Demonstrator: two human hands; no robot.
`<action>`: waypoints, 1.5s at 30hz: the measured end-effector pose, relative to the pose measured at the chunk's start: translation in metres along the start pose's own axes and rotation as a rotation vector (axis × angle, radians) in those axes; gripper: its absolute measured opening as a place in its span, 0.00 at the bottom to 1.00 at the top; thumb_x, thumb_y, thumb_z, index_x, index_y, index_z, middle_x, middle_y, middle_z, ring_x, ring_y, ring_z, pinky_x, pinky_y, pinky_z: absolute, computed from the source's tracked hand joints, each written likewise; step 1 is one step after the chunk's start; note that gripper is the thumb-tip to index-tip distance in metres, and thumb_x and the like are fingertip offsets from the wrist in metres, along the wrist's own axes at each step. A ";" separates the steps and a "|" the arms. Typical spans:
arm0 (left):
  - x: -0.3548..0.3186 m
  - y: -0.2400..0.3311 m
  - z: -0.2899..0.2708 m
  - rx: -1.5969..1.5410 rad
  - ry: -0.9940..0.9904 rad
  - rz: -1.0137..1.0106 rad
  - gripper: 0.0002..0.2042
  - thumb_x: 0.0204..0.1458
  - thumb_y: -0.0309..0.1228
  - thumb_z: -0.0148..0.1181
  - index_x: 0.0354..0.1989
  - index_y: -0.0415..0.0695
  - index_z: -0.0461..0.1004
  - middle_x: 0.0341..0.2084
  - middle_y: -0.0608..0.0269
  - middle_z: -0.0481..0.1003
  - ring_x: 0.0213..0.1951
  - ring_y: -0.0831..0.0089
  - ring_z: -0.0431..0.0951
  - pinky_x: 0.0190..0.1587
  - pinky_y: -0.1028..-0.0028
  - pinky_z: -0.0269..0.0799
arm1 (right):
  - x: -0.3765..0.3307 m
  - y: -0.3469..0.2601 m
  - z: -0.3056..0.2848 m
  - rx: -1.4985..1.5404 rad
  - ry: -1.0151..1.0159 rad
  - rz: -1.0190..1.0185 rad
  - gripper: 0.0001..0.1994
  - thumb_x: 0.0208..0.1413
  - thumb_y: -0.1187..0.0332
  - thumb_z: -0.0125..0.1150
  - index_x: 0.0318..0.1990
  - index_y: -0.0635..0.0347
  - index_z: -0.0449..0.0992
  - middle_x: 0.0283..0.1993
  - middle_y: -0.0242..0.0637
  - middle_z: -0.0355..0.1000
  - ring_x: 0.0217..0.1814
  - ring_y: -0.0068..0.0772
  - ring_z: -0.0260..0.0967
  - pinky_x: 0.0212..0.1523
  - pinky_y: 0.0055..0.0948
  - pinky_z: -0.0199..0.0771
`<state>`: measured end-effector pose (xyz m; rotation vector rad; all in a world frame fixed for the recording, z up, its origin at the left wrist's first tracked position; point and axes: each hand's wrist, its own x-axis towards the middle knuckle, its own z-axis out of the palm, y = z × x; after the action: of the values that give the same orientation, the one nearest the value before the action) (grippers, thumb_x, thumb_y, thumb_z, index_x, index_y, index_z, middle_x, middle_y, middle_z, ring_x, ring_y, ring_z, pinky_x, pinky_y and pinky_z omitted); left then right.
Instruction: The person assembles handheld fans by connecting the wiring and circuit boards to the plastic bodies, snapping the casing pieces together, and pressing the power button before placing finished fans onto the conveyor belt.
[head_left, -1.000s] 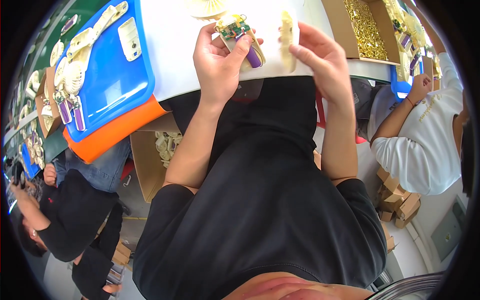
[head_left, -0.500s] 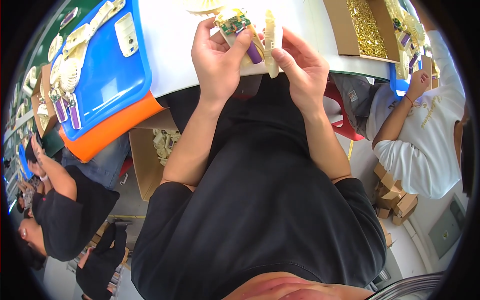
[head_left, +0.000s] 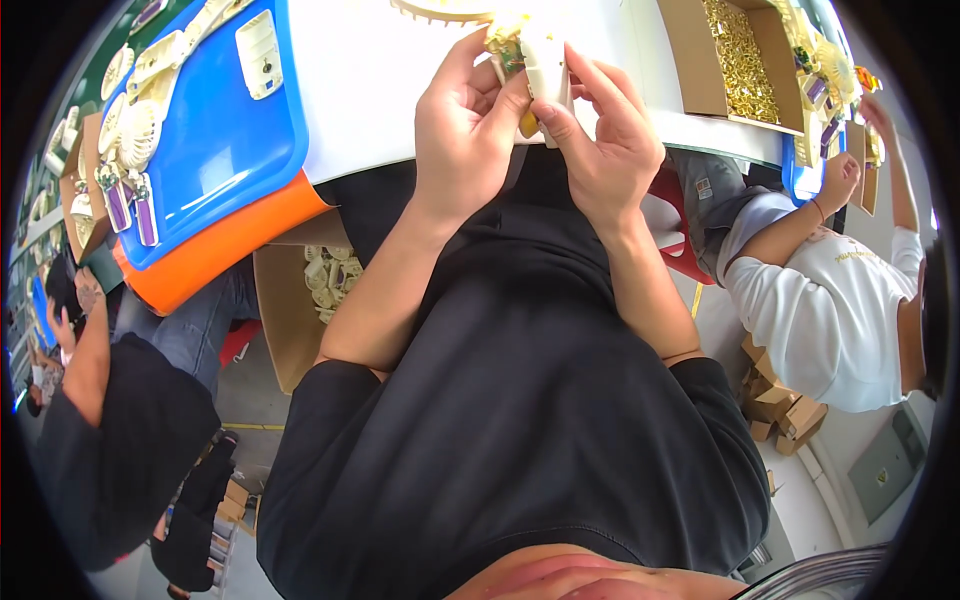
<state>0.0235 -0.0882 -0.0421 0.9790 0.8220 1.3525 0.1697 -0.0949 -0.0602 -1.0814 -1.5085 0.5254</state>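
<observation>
My left hand [head_left: 462, 145] is closed around a cream plastic handle half with a circuit board [head_left: 506, 50], whose green edge shows between the parts. In my right hand [head_left: 612, 150], thumb and fingers grip a smooth cream handle shell [head_left: 544, 68]. The two parts are brought together over the table's near edge, the shell covering most of the board. Whether they are fully seated together I cannot tell. Just beyond my left fingers lies a round cream fan grille [head_left: 440, 12], cut off by the top of the view.
To the left, a blue tray [head_left: 225, 165] holds cream shells and fan parts, above an orange sheet [head_left: 235, 240]. A cardboard box of gold-coloured small parts [head_left: 738, 60] stands right on the white table [head_left: 370, 90]. Co-workers sit on both sides. A carton [head_left: 275, 320] of cream parts sits below.
The shell has turned and come against the handle half, hiding the board and purple cylinder that showed before. My left hand has moved right, toward my right hand.
</observation>
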 end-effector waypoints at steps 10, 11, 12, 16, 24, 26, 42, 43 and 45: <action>-0.001 -0.007 -0.006 0.078 -0.106 0.003 0.17 0.69 0.23 0.49 0.64 0.32 0.68 0.47 0.58 0.80 0.48 0.78 0.79 0.52 0.77 0.74 | -0.003 0.009 0.002 -0.066 0.046 -0.103 0.27 0.47 0.70 0.80 0.57 0.63 0.80 0.50 0.43 0.79 0.45 0.35 0.78 0.44 0.29 0.79; 0.000 -0.009 -0.005 0.082 -0.097 0.020 0.17 0.69 0.23 0.49 0.64 0.32 0.68 0.47 0.59 0.80 0.48 0.78 0.79 0.52 0.77 0.75 | -0.003 0.012 0.003 -0.090 0.062 -0.144 0.27 0.47 0.70 0.80 0.57 0.63 0.80 0.50 0.43 0.79 0.46 0.36 0.78 0.45 0.29 0.79; 0.001 -0.010 -0.005 0.083 -0.101 0.024 0.17 0.69 0.23 0.49 0.64 0.32 0.68 0.47 0.59 0.80 0.48 0.78 0.79 0.52 0.77 0.75 | -0.002 0.014 0.004 -0.114 0.079 -0.185 0.27 0.47 0.70 0.80 0.57 0.64 0.80 0.51 0.43 0.79 0.46 0.37 0.78 0.45 0.29 0.79; 0.007 -0.006 -0.008 0.083 -0.152 0.011 0.20 0.69 0.24 0.49 0.67 0.32 0.65 0.52 0.57 0.78 0.52 0.76 0.77 0.55 0.75 0.73 | 0.005 0.012 0.004 -0.093 0.054 -0.128 0.27 0.46 0.72 0.80 0.57 0.65 0.80 0.51 0.45 0.78 0.48 0.41 0.79 0.47 0.32 0.80; -0.011 -0.030 -0.023 0.150 -0.218 -0.038 0.29 0.68 0.32 0.56 0.73 0.33 0.57 0.60 0.58 0.71 0.59 0.72 0.72 0.62 0.70 0.70 | -0.021 0.016 0.010 -0.229 0.081 -0.045 0.22 0.49 0.79 0.76 0.54 0.70 0.80 0.53 0.51 0.78 0.53 0.48 0.77 0.56 0.38 0.78; -0.011 -0.030 -0.008 -0.025 -0.158 -0.097 0.26 0.69 0.31 0.56 0.72 0.34 0.59 0.56 0.61 0.73 0.56 0.77 0.73 0.57 0.73 0.72 | -0.016 0.010 0.005 -0.287 0.013 -0.060 0.22 0.54 0.79 0.71 0.58 0.68 0.79 0.54 0.50 0.77 0.55 0.48 0.76 0.57 0.38 0.76; 0.022 -0.030 -0.038 -0.056 0.104 0.120 0.15 0.68 0.33 0.57 0.56 0.35 0.72 0.42 0.64 0.79 0.44 0.79 0.77 0.48 0.74 0.75 | 0.000 0.057 0.028 0.487 -0.335 0.481 0.18 0.72 0.62 0.55 0.59 0.67 0.74 0.41 0.38 0.76 0.38 0.25 0.74 0.36 0.25 0.74; 0.020 -0.030 -0.038 -0.046 0.084 0.136 0.16 0.68 0.34 0.57 0.58 0.35 0.71 0.44 0.63 0.79 0.46 0.79 0.78 0.51 0.73 0.75 | 0.000 0.061 0.023 0.564 -0.443 0.611 0.18 0.73 0.60 0.53 0.57 0.67 0.75 0.36 0.35 0.75 0.33 0.21 0.73 0.31 0.22 0.72; 0.021 -0.030 -0.031 -0.090 0.054 0.127 0.16 0.68 0.33 0.58 0.58 0.35 0.71 0.44 0.62 0.79 0.47 0.78 0.78 0.52 0.73 0.75 | -0.002 0.062 0.017 0.619 -0.411 0.634 0.17 0.73 0.60 0.53 0.55 0.66 0.76 0.33 0.32 0.73 0.29 0.18 0.70 0.28 0.20 0.68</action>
<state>0.0085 -0.0632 -0.0808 0.9413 0.7425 1.5178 0.1744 -0.0633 -0.1157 -0.9633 -1.1722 1.6189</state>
